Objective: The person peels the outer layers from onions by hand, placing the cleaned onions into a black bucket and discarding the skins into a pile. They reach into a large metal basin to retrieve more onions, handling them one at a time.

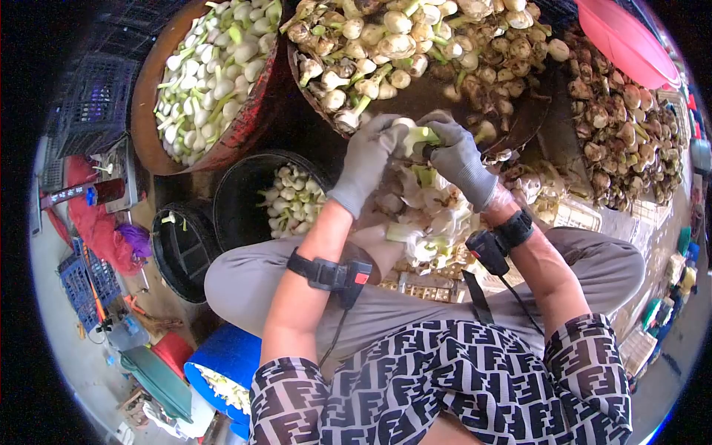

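Observation:
A pale garlic bulb with a short green stem (420, 136) is between my two gloved hands, above the near rim of a wide round pan (552, 122). My left hand (365, 163) is closed around the bulb end. At the stem end, the fingers of my right hand (463, 159) are curled and pressed against the garlic. A small dark patch shows under those fingers; I cannot make out what it is. Unpeeled, soil-stained garlic bulbs (393, 46) fill much of the pan. Below my hands lies a heap of loose garlic skins and cut leaves (437, 215).
Cleaned white garlic fills a rusty red tub (141, 111) at upper left. A black bucket (230, 200) holds more cleaned bulbs, beside a smaller black bucket (167, 252). Dirty garlic (630, 141) is piled at right, near a pink basin (623, 41). A blue bucket (237, 348) stands at lower left.

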The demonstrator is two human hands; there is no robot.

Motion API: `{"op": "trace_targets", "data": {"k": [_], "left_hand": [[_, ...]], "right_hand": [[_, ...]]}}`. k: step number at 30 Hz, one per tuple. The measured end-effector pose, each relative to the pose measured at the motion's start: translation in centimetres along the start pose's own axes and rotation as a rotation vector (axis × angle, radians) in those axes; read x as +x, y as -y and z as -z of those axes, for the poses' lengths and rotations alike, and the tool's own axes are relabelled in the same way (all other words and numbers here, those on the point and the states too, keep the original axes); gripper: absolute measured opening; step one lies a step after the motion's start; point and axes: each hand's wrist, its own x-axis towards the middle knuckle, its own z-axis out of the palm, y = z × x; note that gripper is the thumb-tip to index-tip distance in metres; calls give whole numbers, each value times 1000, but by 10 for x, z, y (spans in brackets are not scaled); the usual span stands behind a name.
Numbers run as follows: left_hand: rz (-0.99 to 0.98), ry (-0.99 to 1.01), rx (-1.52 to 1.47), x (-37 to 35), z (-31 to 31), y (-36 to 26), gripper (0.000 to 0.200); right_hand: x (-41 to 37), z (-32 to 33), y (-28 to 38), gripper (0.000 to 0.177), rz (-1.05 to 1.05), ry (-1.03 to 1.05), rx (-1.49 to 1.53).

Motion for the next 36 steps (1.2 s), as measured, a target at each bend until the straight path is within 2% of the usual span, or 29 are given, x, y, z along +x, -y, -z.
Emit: {"op": "trace_targets", "data": {"k": [1, 3, 4, 7, 10, 13, 14, 16, 17, 18, 19, 21, 22, 23, 24, 25, 27, 28, 29, 31, 32, 33, 35, 36], "left_hand": [[-79, -55, 48, 0, -1, 5, 30], [-241, -167, 139, 4, -4, 19, 30], [-233, -164, 185, 7, -2, 24, 33], [-197, -85, 112, 10, 2, 29, 35], [-140, 1, -194, 6, 1, 26, 38], [-102, 77, -216, 6, 7, 22, 37], [128, 148, -532, 6, 9, 19, 30], [-63, -46, 16, 8, 11, 16, 24], [-157, -138, 290, 8, 11, 15, 22], [-177, -284, 364, 5, 8, 3, 16], [-180, -341, 183, 5, 8, 2, 12], [-256, -333, 250, 10, 3, 6, 12], [-324, -350, 422, 9, 1, 9, 14], [-393, -366, 594, 8, -2, 12, 17], [-200, -334, 433, -3, -4, -12, 22], [-141, -301, 404, -1, -2, -9, 21], [-25, -240, 345, 7, 7, 8, 19], [0, -204, 281, 8, 9, 11, 10], [-46, -153, 52, 8, 9, 14, 10], [-137, -40, -408, 2, 5, 0, 11], [44, 0, -346, -4, 8, -14, 16], [16, 57, -519, -2, 12, -11, 18], [-41, 172, -857, 4, 19, -1, 23], [-18, 156, -925, 1, 19, -9, 30]], "right_hand": [[-1, 0, 0, 28, 9, -3, 31], [-4, 2, 1, 27, -185, 36, 230], [-6, 3, 2, 27, -282, 55, 331], [-8, 5, 5, 27, -262, 74, 329], [-7, 10, 2, 26, -230, 160, 269], [-7, 17, -3, 26, 201, 252, 130], [-9, 22, -3, 24, 330, 185, 60], [-10, 15, -2, 20, 100, 165, 326], [-10, 13, -3, 21, -89, 144, 370], [-8, 12, 4, 21, -284, 108, 426], [-7, 11, 11, 21, -471, 57, 486], [-4, 4, 12, 26, -484, -41, 457], [-5, -2, 10, 29, -325, -53, 288], [-6, -4, 9, 28, 29, -84, -46], [-6, -2, 21, 25, 4, -19, -36], [-7, 1, 30, 23, -20, 46, -27], [-3, -1, -9, 18, -135, 121, 372], [-6, 9, -10, 14, -15, 139, 251], [-8, 19, -12, 11, 106, 141, 132], [-10, 34, -2, 11, 257, -86, -170], [-13, 41, 10, 7, 167, -95, 33], [-14, 48, 27, 8, 83, -123, 240], [-22, 63, 5, 9, 202, -122, -88], [-24, 71, -4, 10, 261, -102, -207]]}}
